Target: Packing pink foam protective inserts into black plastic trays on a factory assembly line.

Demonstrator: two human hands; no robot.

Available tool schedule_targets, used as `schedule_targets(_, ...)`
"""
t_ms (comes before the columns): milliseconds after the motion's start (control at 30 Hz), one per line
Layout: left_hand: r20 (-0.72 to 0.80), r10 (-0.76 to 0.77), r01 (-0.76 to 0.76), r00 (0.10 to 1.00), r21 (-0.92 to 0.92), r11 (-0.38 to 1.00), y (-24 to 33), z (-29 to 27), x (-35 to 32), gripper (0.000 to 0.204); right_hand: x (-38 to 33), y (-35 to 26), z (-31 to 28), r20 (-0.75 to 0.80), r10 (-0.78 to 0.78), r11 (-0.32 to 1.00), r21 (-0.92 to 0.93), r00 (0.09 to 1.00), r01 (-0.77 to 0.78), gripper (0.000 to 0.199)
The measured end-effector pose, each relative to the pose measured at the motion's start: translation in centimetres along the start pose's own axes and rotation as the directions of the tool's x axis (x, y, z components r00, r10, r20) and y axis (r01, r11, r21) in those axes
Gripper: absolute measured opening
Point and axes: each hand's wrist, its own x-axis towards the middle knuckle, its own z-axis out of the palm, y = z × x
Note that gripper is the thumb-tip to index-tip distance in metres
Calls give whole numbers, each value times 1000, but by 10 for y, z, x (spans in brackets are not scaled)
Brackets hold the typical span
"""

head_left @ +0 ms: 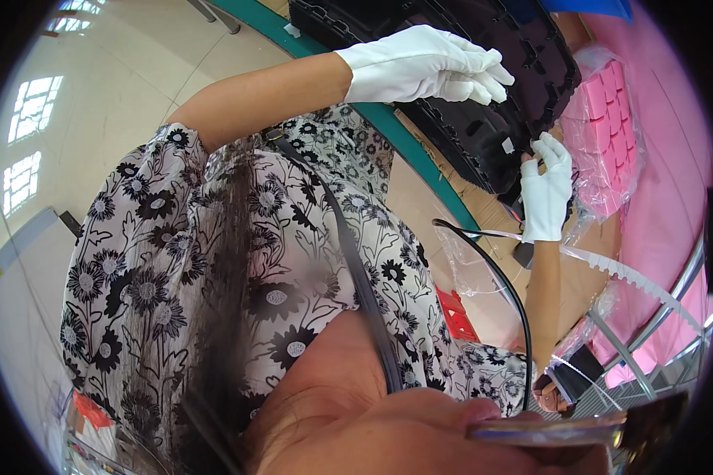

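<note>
A pink sheet (665, 182) is spread over the surface to the right of both hands, with a green-edged floor strip (420, 154) running below them. A stack of black moulded plastic trays (483, 79) is held between the 2 hands, tilted up off the surface. The top edge of the stack is covered by the left hand (428, 65), gloved in white, with its fingers curled down over the rim in a closed grasp. The lower corner of the stack is pinched by the right hand (548, 190), also gloved in white, at a spot just beside a small white label (508, 146). A clear bag of pink foam pieces (606, 127) lies just to the right of the right hand, touching the trays or nearly so; the exact contact cannot be told. A black cable (507, 285) and a toothed white strip (634, 277) run below the right hand. The stack appears to be mid-handling: it is lifted and gripped, but it has not been set down flat anywhere, so placing seems to remain.
</note>
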Motion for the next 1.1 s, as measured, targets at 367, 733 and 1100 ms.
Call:
schedule_targets(367, 138, -91, 102, 986, -77, 992, 1, 7, 15, 40, -27, -17, 26, 46, 566, 757, 367, 823, -541, 25)
schedule_targets(733, 166, -165, 187, 972, -129, 974, -2, 3, 27, 40, -22, -13, 35, 45, 668, 554, 637, 743, -536, 13)
schedule_targets(1100, 115, -199, 212, 973, -119, 970, 1, 25, 16, 42, -35, -9, 40, -158, 598, 787, 300, 785, -539, 16)
